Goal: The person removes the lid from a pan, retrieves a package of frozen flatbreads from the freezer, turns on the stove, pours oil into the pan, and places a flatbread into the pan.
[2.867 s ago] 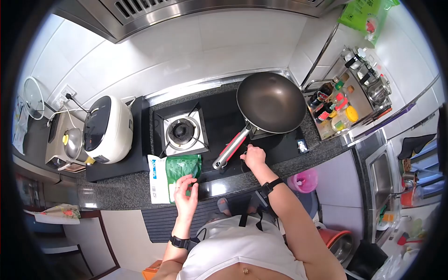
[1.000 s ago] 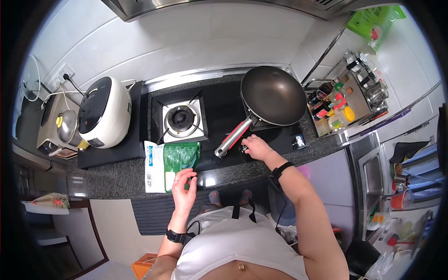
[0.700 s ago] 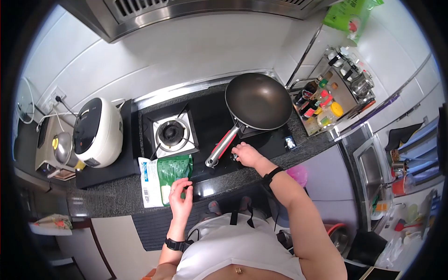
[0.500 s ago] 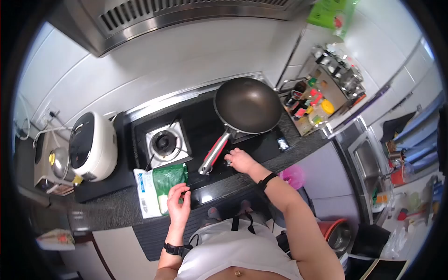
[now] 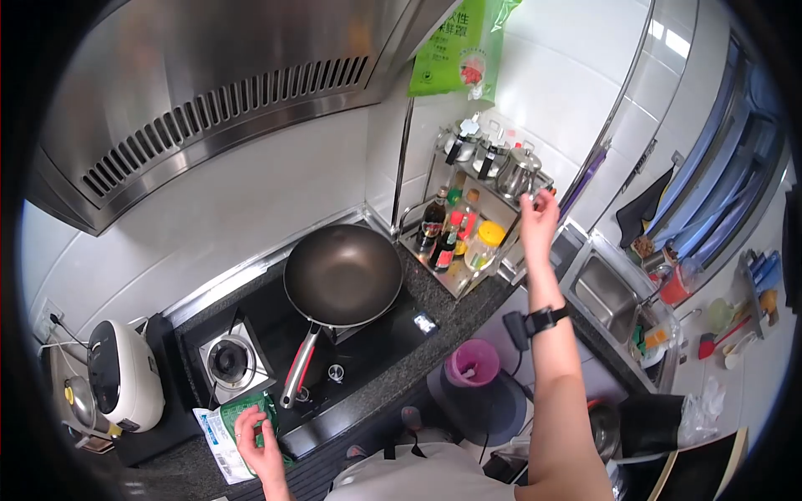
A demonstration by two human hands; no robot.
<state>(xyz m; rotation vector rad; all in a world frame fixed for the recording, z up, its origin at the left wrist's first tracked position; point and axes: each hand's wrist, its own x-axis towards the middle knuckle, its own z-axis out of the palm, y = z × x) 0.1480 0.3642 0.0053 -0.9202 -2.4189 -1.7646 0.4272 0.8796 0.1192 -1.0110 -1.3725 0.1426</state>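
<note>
My right hand is raised at the right end of a two-level seasoning rack, fingers apart and nothing seen in them. Just beyond its fingertips stands a lidded metal pot on the upper shelf; whether they touch, I cannot tell. Below are a yellow-lidded jar, a dark sauce bottle and a red-capped bottle. My left hand hovers with loosely bent, spread fingers over a green and white bag on the counter edge, partly hiding it.
A wok sits on the right burner, its handle toward me. The left burner is beside a white rice cooker. A range hood hangs overhead. A pink bin and a sink are at right.
My right hand has left the stove knob area and risen rightward to the rack. My left hand stays by the bag. The view has turned to the right.
</note>
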